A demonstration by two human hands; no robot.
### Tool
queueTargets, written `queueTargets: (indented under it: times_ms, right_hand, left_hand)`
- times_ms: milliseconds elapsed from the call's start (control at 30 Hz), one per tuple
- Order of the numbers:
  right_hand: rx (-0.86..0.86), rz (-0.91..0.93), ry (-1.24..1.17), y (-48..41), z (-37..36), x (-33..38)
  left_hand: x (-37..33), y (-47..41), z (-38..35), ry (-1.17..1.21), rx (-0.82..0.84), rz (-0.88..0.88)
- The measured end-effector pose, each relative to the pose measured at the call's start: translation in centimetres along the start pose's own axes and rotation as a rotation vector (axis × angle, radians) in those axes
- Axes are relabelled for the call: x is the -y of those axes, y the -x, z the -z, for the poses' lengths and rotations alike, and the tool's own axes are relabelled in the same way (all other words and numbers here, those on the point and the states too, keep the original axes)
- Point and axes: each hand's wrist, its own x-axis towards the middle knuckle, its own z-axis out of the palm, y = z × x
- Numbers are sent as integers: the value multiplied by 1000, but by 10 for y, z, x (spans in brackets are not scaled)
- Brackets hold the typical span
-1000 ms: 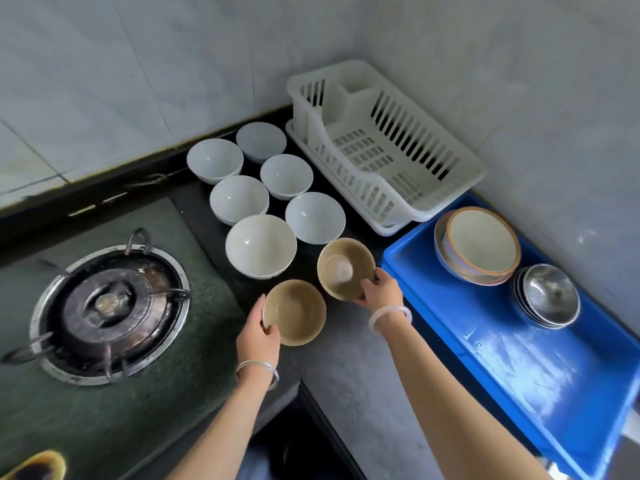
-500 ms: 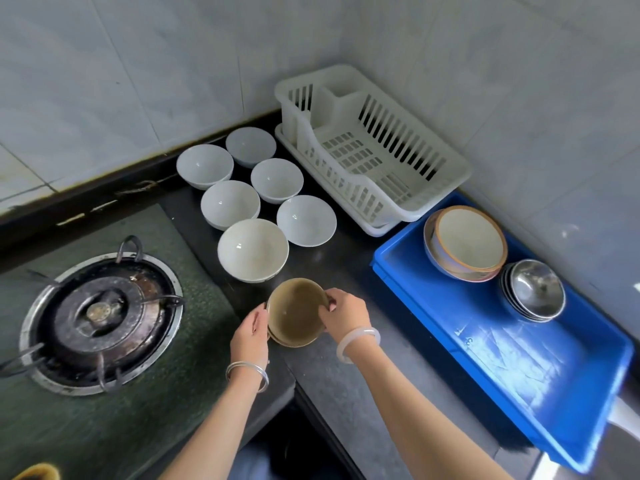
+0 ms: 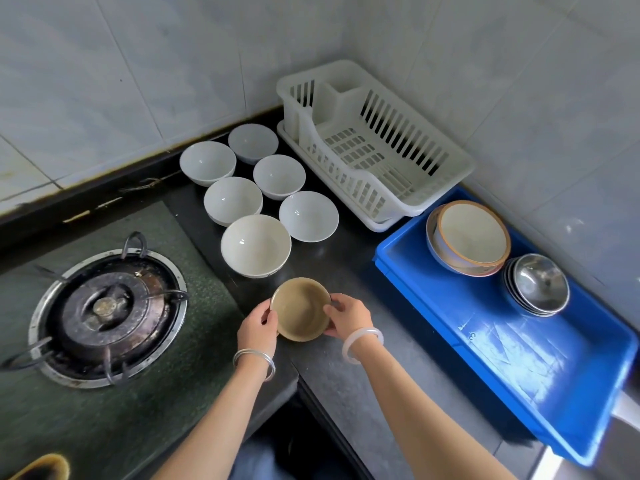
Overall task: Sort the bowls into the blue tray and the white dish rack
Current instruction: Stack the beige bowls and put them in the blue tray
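Both hands close on the tan bowl [image 3: 300, 309]: the left hand [image 3: 259, 329] cups its left rim with the thumb over the edge, and the right hand [image 3: 348, 320] mirrors it on the right rim, so the load is shared and the bowl stays level. Whether a second tan bowl nests beneath it cannot be told from here. It sits near the front edge of the dark counter [image 3: 381, 358], low enough that I cannot tell if it is lifted or resting. Just beyond it, six white bowls [image 3: 255, 244] stand upright in two rows running toward the far wall, grouped by kind, probably waiting for the white dish rack [image 3: 374, 147], which sits empty at the far right corner. To the right of the hands lies the blue tray [image 3: 519, 348], already holding brown-rimmed bowls [image 3: 472, 235] stacked at its far end and nested steel bowls [image 3: 540, 284] beside them; the coloured ware seems to gather there, so the tan bowl likely belongs in its open near half. A gas burner [image 3: 107, 310] sits to the left, well apart.
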Motion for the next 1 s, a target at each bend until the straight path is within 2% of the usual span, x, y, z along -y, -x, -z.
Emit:
queueTargets:
  times_ms: [233, 467, 667, 833, 1000]
  right_hand:
    - [-147, 88, -195, 15, 40, -7]
    - [-349, 139, -528, 40, 141, -42]
    - [-526, 119, -797, 64, 219, -96]
    - [-664, 70, -994, 73, 258, -143]
    - [-663, -93, -1220, 66, 283, -178]
  left_hand:
    - [-34, 14, -26, -24, 117, -110]
    - [-80, 55, -115, -40, 383, -227]
    - [-88, 97, -218, -78, 622, -168]
    - [-74, 123, -293, -140, 718, -94]
    - [-55, 140, -347, -242, 783, -55]
